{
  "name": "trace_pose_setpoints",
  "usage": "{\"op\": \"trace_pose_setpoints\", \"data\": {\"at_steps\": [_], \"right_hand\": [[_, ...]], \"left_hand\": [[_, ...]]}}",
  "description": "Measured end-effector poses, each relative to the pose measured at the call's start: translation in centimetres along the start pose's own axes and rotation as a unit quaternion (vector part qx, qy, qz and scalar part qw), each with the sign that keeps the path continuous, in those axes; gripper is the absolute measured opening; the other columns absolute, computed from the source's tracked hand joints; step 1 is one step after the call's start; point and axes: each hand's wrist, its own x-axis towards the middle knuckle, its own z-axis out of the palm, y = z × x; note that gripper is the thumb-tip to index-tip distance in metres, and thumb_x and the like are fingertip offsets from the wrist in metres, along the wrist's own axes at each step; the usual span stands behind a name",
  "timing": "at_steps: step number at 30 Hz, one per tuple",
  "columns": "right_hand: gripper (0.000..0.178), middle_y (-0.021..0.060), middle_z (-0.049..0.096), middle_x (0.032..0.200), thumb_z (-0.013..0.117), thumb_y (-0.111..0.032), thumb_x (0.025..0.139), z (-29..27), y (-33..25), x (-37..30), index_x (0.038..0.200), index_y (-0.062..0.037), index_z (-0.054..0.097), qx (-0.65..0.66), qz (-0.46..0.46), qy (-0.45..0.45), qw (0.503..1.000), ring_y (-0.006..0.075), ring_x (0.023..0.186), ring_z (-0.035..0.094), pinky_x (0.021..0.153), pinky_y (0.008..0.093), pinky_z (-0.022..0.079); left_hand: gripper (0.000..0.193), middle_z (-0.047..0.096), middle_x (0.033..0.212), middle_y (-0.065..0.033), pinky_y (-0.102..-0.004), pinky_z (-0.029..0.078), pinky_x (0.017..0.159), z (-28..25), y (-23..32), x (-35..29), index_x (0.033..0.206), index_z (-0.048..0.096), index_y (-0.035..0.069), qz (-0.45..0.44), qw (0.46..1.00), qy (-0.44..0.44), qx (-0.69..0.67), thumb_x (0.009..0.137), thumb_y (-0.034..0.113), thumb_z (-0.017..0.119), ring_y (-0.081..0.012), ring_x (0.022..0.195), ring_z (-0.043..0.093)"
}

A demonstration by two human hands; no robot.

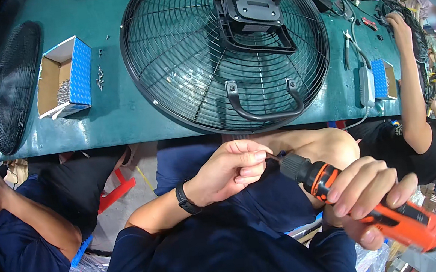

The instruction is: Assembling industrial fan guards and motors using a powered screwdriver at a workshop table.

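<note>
My right hand (371, 193) is wrapped around the body of an orange and black cordless screwdriver (320, 180), held over my lap. Its thin bit (272, 156) points up and left from the dark chuck. At the bit's tip, the thumb and fingertips of my left hand (233, 169) are pinched together; whatever is between them is too small to make out. Beyond both hands, on the table, lies a large round black fan (196, 92) with a wire grille. It has a curved handle (267, 114) at its near edge and a black box-shaped mount (250, 2) on top.
On the green table (108, 114), a blue-and-white carton (80, 71) of small screws stands left, with loose screws (100, 77) beside it. Cables and a smaller blue box (381, 78) lie right. Co-workers sit on both sides, a forearm (410, 77) reaching in from the right.
</note>
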Motion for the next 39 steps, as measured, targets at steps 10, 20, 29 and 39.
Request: {"op": "trace_pose_setpoints", "data": {"at_steps": [10, 20, 29, 39], "right_hand": [[0.044, 0.0071, 0.056, 0.069, 0.069, -0.012, 0.068, 0.2, 1.7, 0.6, 0.100, -0.0041, 0.040, -0.047, 0.022, 0.008, 0.999, 0.0193, 0.055, 0.061, 0.052, 0.0326, 0.055], [0.045, 0.0072, 0.058, 0.071, 0.069, -0.012, 0.068, 0.2, 2.3, 1.1, 0.103, -0.0033, 0.042, -0.052, 0.020, -0.011, 0.998, 0.0183, 0.056, 0.062, 0.052, 0.0308, 0.056], [0.045, 0.0103, 0.058, 0.071, 0.068, -0.010, 0.066, 0.5, 3.4, 1.2, 0.102, -0.0030, 0.041, -0.095, 0.012, -0.080, 0.992, 0.0215, 0.055, 0.062, 0.049, 0.0334, 0.056], [0.045, 0.0095, 0.057, 0.069, 0.066, -0.011, 0.068, 0.8, 5.0, 1.7, 0.104, -0.0021, 0.040, -0.081, 0.025, -0.065, 0.994, 0.0211, 0.054, 0.059, 0.048, 0.0336, 0.054]], "left_hand": [[0.018, 0.041, 0.063, 0.0023, -0.0193, 0.031, 0.050, -1.4, -0.6, 0.6, 0.104, 0.061, -0.001, -0.006, 0.998, 0.015, -0.063, 0.093, 0.007, 0.050, -0.0055, 0.055, 0.036], [0.020, 0.041, 0.063, 0.0036, -0.0205, 0.033, 0.051, -1.0, -1.0, 0.7, 0.107, 0.059, 0.000, 0.015, 0.989, 0.008, -0.145, 0.093, 0.011, 0.050, -0.0058, 0.056, 0.038], [0.019, 0.038, 0.062, 0.0046, -0.0180, 0.029, 0.048, -0.5, -1.8, 1.5, 0.092, 0.058, 0.003, 0.000, 0.981, 0.077, -0.175, 0.095, 0.022, 0.051, -0.0051, 0.057, 0.036], [0.020, 0.037, 0.060, 0.0037, -0.0192, 0.028, 0.048, -1.2, -1.7, 1.0, 0.094, 0.057, 0.000, 0.044, 0.985, 0.099, -0.134, 0.095, 0.018, 0.051, -0.0058, 0.055, 0.035]]}}
